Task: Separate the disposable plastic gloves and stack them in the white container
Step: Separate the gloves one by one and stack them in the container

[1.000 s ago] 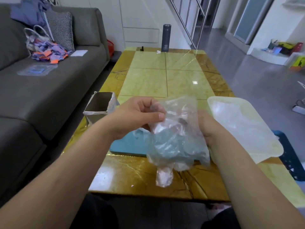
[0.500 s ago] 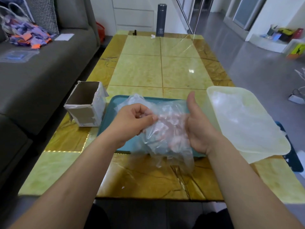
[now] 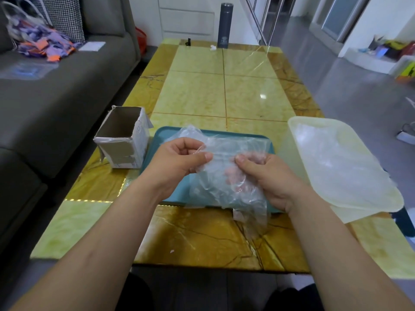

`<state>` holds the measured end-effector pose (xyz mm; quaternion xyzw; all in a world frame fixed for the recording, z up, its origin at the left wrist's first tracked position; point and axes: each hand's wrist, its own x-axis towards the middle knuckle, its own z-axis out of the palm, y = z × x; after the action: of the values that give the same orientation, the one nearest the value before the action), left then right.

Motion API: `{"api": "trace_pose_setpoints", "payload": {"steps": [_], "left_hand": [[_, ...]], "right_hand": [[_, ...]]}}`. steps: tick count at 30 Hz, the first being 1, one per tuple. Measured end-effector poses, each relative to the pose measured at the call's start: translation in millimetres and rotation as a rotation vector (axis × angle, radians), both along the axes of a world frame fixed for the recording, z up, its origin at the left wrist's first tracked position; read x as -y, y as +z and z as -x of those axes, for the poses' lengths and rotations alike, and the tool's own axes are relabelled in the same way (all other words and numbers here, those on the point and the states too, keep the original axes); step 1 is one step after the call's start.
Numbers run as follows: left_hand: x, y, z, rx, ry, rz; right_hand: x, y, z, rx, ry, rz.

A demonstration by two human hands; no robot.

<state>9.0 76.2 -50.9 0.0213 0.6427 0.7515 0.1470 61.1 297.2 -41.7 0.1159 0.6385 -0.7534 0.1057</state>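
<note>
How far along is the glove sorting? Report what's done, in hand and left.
Done: some clear film, seemingly gloves, already lies in the white container. In hand: the left hand and right hand both pinch the crumpled bunch of gloves above the teal tray. Left: that bunch looks clumped together, so separating and stacking it remains.
</note>
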Motion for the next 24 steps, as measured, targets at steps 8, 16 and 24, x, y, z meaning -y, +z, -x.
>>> {"api": "trace_pose_setpoints", "payload": {"steps": [8, 16, 24], "left_hand": [[5, -1, 0, 0.064, -0.080, 0.019], [17, 7, 5, 0.056, -0.114, -0.041], [23, 13, 0, -0.093, -0.291, 0.331]], "right_hand": [[-3, -4, 2, 0.005, -0.086, 0.054], [-6, -7, 6, -0.021, -0.139, -0.044], [-4, 5, 5, -0.013, -0.148, 0.096]]}}
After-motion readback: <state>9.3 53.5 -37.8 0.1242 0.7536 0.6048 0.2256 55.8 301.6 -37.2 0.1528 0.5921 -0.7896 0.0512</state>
